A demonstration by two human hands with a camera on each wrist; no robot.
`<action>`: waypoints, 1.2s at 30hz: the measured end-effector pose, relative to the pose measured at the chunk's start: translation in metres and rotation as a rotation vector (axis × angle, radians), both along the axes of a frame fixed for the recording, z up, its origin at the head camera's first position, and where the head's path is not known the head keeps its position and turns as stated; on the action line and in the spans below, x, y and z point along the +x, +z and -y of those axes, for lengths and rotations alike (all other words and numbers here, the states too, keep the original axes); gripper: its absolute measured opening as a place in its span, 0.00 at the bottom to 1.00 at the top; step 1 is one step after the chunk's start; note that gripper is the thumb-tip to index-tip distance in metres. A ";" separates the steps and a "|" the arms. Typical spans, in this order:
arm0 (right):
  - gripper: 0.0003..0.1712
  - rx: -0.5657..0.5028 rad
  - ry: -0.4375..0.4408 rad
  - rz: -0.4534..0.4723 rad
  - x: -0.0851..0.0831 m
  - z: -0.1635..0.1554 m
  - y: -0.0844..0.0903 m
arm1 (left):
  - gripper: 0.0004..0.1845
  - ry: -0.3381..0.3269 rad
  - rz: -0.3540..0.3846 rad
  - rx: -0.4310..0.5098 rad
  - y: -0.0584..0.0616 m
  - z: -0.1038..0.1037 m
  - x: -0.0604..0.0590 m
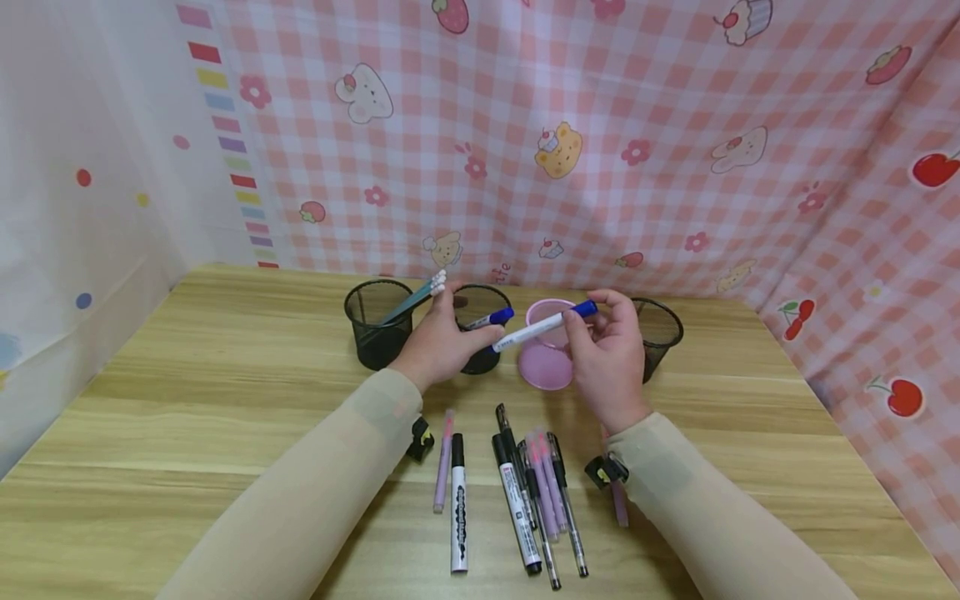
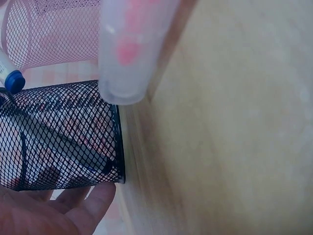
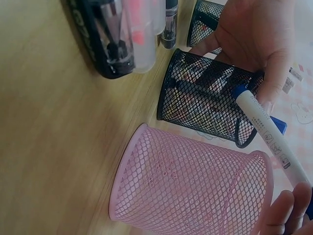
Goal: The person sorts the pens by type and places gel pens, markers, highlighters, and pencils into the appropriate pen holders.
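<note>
My right hand (image 1: 611, 362) pinches a white marker (image 1: 534, 332) near its blue cap. The marker slants over the pink mesh pen cup (image 1: 546, 373), its lower-left end close to the rim of a black mesh pen cup (image 1: 480, 363). Around that black cup curls my left hand (image 1: 442, 343), thumb in front and fingers behind, as the right wrist view also shows. Inside the black cup leans another blue-capped marker (image 1: 489, 319), its body visible through the mesh in the left wrist view.
At the left, a black mesh cup (image 1: 367, 342) holds teal sticks (image 1: 417, 300) with white tips. Another black mesh cup (image 1: 660, 337) stands behind the right hand. Nearer me lie a black-capped marker (image 1: 459, 525), a pink highlighter (image 1: 443, 467), and a group of several pens (image 1: 551, 492).
</note>
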State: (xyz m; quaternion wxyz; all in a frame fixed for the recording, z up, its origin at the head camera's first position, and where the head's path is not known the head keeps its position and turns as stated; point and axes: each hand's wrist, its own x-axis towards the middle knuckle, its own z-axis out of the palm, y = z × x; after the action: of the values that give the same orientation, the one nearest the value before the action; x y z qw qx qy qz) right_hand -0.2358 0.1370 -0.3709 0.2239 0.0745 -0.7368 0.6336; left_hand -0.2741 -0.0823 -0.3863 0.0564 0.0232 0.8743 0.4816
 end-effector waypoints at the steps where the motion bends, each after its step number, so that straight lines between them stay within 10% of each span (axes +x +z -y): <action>1: 0.16 -0.001 -0.001 0.000 0.000 0.000 0.000 | 0.56 0.000 0.000 0.001 0.000 0.000 0.000; 36: 0.18 -0.168 -0.029 -0.178 -0.009 0.010 0.015 | 0.55 0.003 -0.029 -0.017 -0.001 0.000 0.000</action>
State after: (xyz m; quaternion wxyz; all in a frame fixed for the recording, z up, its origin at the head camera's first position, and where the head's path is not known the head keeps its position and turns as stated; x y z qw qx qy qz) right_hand -0.2446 0.1274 -0.3564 0.3029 0.1008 -0.6591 0.6809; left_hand -0.2741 -0.0823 -0.3874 0.0431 0.0287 0.8791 0.4738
